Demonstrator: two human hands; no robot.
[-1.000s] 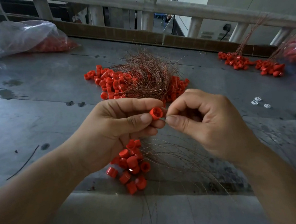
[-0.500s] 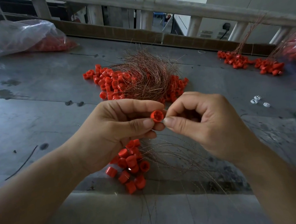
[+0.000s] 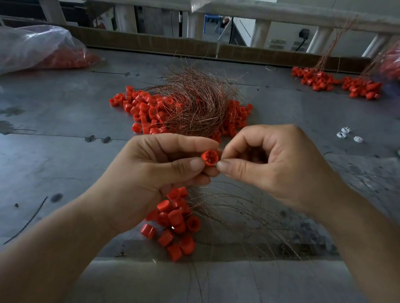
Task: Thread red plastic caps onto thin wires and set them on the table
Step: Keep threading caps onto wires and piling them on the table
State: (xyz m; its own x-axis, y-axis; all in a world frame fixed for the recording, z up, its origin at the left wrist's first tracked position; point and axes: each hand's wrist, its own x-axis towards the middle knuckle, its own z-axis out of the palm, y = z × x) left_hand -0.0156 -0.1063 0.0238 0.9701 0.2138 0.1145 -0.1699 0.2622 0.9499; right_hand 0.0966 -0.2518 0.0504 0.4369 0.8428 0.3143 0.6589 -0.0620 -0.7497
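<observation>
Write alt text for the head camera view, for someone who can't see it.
The left hand pinches a red cap facing the camera, the right hand pinched at its rim, above a grey table. Heaps of red caps and thin copper wires lie behind and below.

The counter [image 3: 45, 132] is grey sheet metal, dull with a faint sheen and blotched with dark stains. The red cap [image 3: 210, 158] held up is smooth moulded plastic with a soft gloss, like the heaped caps [image 3: 174, 217] below it. The thin wires [image 3: 196, 102] are bare, copper-coloured metal, glinting. The bag [image 3: 13, 49] is clear, crinkled plastic film, shiny in its folds. A brown strip [image 3: 159, 44] along the far edge looks like matt cardboard; the rail [image 3: 278, 10] above is pale and rough.
</observation>
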